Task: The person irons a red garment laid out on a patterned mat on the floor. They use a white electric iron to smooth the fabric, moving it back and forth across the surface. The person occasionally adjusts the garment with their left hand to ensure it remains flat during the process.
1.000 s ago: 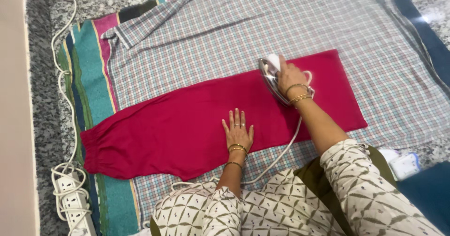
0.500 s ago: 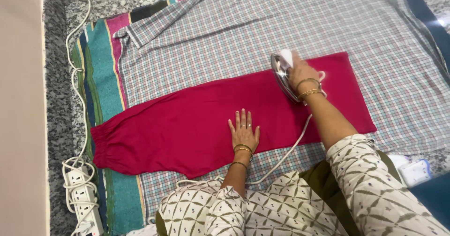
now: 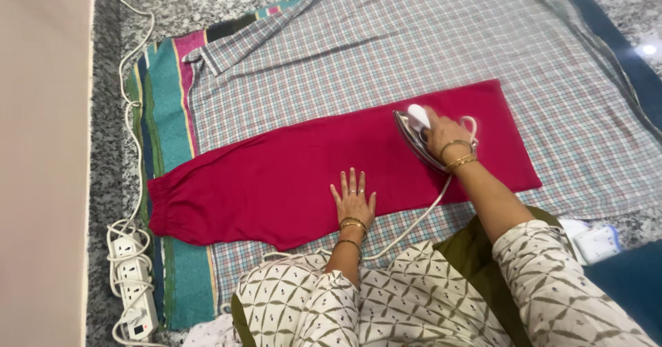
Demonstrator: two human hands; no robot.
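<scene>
Red garment (image 3: 276, 174) under flat open left hand (image 3: 354, 199); right hand (image 3: 445, 134) grips iron (image 3: 414, 134) (on garment).

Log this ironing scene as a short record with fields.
setting: granite floor, layered cloths spread on it
left hand: flat, fingers spread, pressing on the red garment
right hand: grips the iron on the garment's right part
under the garment: checked cloth, over a striped mat
cord: white, runs from the iron toward the person's lap
power strip: white, at lower left on the floor
</scene>
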